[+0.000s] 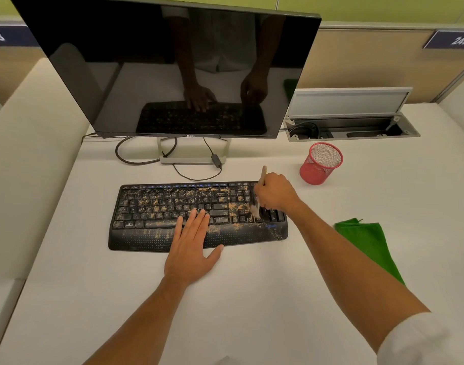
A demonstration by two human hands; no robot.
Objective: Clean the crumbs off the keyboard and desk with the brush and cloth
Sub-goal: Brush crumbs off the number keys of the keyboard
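Observation:
A black keyboard [157,219] lies on the white desk [252,285], strewn with brown crumbs [236,206] across its keys and palm rest. My left hand [191,246] rests flat on the palm rest, fingers straight and reaching onto the lower key rows. My right hand [274,192] grips a small brush [255,208] by its wooden handle, bristles down on the keys at the keyboard's right end. A folded green cloth [367,241] lies on the desk to the right, partly hidden behind my right forearm.
A dark monitor [167,69] stands behind the keyboard, with cables [146,160] looping around its stand. A red mesh cup [321,163] sits at the back right, before an open cable hatch [352,127]. A divider panel runs along the back.

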